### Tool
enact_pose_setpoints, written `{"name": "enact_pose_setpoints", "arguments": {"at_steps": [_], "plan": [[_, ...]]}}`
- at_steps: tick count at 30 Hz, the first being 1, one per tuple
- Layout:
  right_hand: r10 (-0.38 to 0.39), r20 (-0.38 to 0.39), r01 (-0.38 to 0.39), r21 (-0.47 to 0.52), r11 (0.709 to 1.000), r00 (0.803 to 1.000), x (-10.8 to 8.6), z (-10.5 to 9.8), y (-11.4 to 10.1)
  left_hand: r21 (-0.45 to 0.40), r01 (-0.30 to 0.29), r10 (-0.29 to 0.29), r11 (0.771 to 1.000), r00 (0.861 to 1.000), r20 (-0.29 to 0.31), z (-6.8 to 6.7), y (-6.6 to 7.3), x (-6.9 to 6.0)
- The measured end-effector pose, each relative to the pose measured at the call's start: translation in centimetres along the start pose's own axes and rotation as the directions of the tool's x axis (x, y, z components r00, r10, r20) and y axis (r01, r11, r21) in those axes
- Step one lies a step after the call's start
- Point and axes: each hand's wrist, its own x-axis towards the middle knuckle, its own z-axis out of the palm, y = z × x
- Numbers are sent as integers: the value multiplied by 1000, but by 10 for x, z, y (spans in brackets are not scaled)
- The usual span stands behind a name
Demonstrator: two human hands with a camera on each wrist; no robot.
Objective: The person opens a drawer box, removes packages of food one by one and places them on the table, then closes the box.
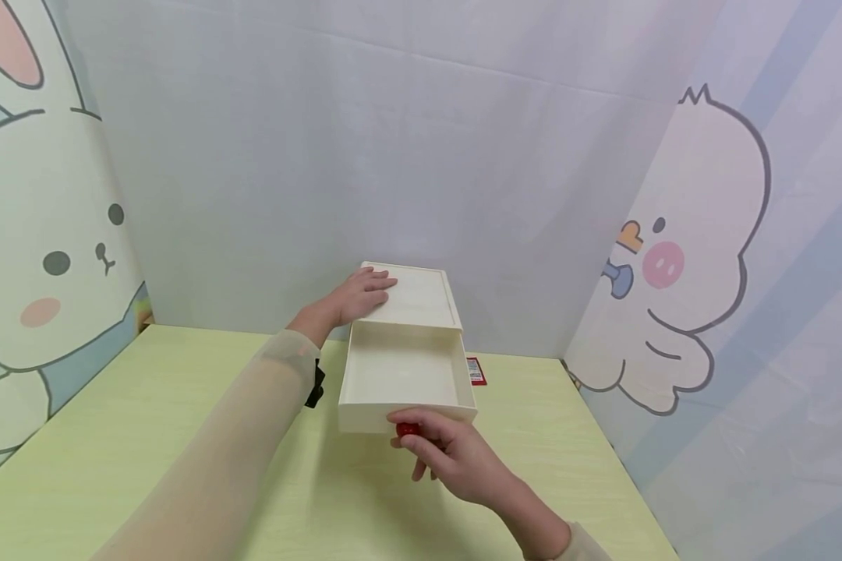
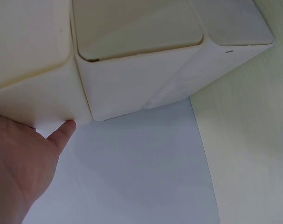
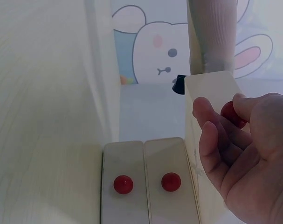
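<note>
Fingers [image 1: 429, 420] pinch glossy round knob [image 1: 408, 429]; boxy drawer [image 1: 365, 418].

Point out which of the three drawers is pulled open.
The top drawer, whose red knob the right hand holds: it juts out from the cabinet, while the other two drawers sit closed.

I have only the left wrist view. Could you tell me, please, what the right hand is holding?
Observer: The right hand pinches a red knob at the front of a pulled-out drawer.
Operator: Thank you. Are there more drawers below this one?
Observer: Yes, the right wrist view shows two shut drawers.
Operator: And does something lie on the table near the box?
Observer: Yes, in the head view a red-edged card shows to the right of the box.
</note>
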Motion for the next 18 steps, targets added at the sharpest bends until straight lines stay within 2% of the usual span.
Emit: {"name": "enact_pose_setpoints", "arguments": {"at_steps": [10,18], "plan": [[-16,-19,15,-5,1000,1000,6,0,1,5,0,0,1000,1000,-6,0,-2,0],[2,-38,-3,-26,1000,999,9,0,1,20,-2,2,1000,1000,-2,0,-1,-1]]}}
